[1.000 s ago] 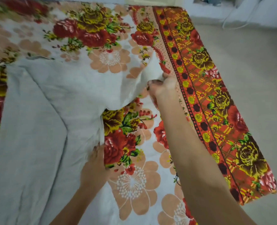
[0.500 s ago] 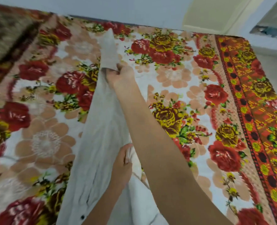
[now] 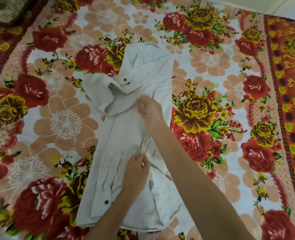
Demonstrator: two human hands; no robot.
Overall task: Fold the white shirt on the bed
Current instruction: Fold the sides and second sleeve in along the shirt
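Observation:
The white shirt (image 3: 126, 135) lies on the bed as a long narrow strip running away from me, both sleeves folded in over the body. One cuff with a black button (image 3: 125, 80) rests across the upper part, another cuffed sleeve end (image 3: 101, 203) lies near me on the left. My right hand (image 3: 149, 110) rests palm-down on the middle of the shirt, fingers pinching the cloth just below the upper cuff. My left hand (image 3: 136, 168) is closer to me, fingers curled into a bunch of fabric at the shirt's lower middle.
The bed is covered by a floral sheet (image 3: 204, 110) with red and yellow roses and peach flowers. Its orange patterned border (image 3: 288, 84) runs down the right side. A dark patterned blanket (image 3: 3, 9) sits at the far left corner.
The right hand carried the right sleeve across and laid it over the shirt body, then came down onto the middle. The left hand stayed on the lower fabric. The view shifted to look straight down.

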